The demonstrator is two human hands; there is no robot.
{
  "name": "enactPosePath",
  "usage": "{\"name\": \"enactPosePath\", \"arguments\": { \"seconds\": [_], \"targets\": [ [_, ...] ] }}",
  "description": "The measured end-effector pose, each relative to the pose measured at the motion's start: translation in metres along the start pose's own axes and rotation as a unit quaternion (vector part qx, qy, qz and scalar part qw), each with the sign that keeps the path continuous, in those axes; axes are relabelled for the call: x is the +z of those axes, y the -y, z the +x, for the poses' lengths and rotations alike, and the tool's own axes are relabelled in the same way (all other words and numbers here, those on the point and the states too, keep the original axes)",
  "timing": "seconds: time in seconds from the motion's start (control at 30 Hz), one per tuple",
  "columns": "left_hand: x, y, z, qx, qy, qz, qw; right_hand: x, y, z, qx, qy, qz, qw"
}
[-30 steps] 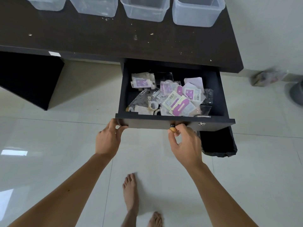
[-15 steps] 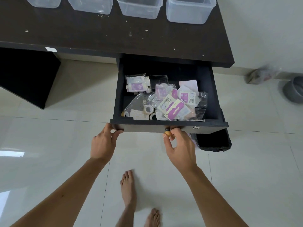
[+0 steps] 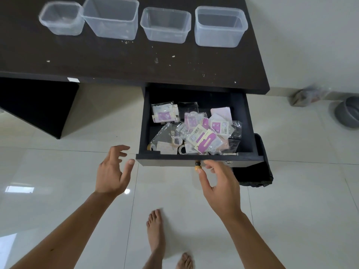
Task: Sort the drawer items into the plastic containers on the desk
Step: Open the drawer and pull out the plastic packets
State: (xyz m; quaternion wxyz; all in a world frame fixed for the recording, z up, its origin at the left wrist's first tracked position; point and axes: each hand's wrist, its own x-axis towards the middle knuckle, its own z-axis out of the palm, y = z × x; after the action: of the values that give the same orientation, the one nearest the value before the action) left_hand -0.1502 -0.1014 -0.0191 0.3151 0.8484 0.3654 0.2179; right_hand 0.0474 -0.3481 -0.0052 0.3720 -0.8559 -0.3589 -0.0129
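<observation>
The black drawer (image 3: 200,159) stands pulled out under the dark desk (image 3: 116,61). It holds a heap of clear plastic packets with purple and white cards (image 3: 204,139), plus tape rolls (image 3: 177,141) at the front. Several clear plastic containers stand in a row on the desk: a small one (image 3: 61,18), a tall one (image 3: 111,18), a low one (image 3: 165,25) and a frosted one (image 3: 220,27). My left hand (image 3: 112,171) hovers open just left of the drawer's front corner. My right hand (image 3: 219,183) is open just below the drawer's small orange knob (image 3: 197,167), fingers spread and off it.
A black bag or bin (image 3: 256,171) sits on the tiled floor below the drawer's right side. A grey bowl (image 3: 347,111) and a crumpled plastic bag (image 3: 308,95) lie by the wall at right. My bare feet (image 3: 155,232) stand on the floor below.
Both hands have let go of the drawer front and opened. The view has tilted up, so the whole row of containers now shows.
</observation>
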Motion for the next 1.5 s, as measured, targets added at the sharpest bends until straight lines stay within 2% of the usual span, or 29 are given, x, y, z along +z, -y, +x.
{"name": "enactPosePath", "arguments": {
  "seconds": [0.1,0.2,0.37,0.47,0.6,0.73,0.87,0.97,1.07,1.33,1.5],
  "targets": [
    [-0.016,-0.018,0.029,0.018,-0.007,-0.055,0.998,-0.017,0.019,0.027,-0.021,-0.018,0.038,0.999],
    [-0.022,-0.036,0.059,0.042,-0.001,-0.064,0.997,-0.026,0.030,0.062,-0.036,0.004,0.057,0.998],
    [-0.005,-0.067,0.093,0.078,0.057,-0.054,0.994,-0.018,0.017,0.107,0.007,0.062,0.022,0.998],
    [0.018,-0.069,0.107,0.124,0.138,0.002,0.983,-0.009,-0.004,0.124,0.026,0.118,-0.039,0.992],
    [0.045,-0.060,0.122,0.148,0.268,0.087,0.948,0.000,-0.029,0.140,0.110,0.202,-0.108,0.967],
    [0.062,-0.064,0.129,0.131,0.273,0.154,0.941,0.008,-0.039,0.152,0.147,0.260,-0.141,0.944],
    [0.071,-0.073,0.130,0.079,0.302,0.201,0.928,0.014,-0.044,0.153,0.164,0.254,-0.142,0.942],
    [0.073,-0.076,0.134,0.019,0.327,0.173,0.929,0.010,-0.043,0.154,0.167,0.232,-0.116,0.951],
    [0.071,-0.078,0.138,-0.013,0.314,0.130,0.940,0.003,-0.040,0.158,0.173,0.274,-0.072,0.943],
    [0.066,-0.076,0.146,-0.078,0.270,-0.087,0.956,-0.010,-0.019,0.173,0.228,0.288,0.052,0.928],
    [0.061,-0.080,0.143,-0.108,0.265,-0.179,0.941,-0.011,-0.001,0.176,0.271,0.237,0.206,0.910]
  ]
}}
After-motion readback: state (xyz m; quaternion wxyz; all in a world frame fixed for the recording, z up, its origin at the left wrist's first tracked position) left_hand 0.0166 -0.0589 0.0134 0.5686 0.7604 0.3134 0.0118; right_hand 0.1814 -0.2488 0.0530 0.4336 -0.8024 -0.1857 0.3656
